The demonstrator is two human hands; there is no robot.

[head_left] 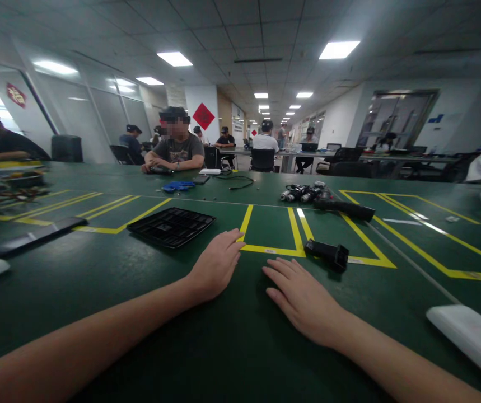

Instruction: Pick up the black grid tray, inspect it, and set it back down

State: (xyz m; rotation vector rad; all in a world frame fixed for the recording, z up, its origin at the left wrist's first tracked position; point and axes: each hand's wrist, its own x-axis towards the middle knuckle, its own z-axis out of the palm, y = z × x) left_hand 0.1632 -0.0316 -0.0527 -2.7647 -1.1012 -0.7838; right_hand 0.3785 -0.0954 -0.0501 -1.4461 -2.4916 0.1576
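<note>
Our left hand point(217, 264) is just beside the black panel point(171, 228), our right hand point(305, 299) near the short black tube point(324, 252), each grip loose, unfolded and holding nothing. The two pieces lie apart on the green tabletop point(206, 352), neither lifted nor joined; whether any work on them is done, we cannot tell.

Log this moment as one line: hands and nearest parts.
left hand: open, empty, near black gridded panel | right hand: open, empty, near black squared-end part | below: green table, yellow tape
</note>
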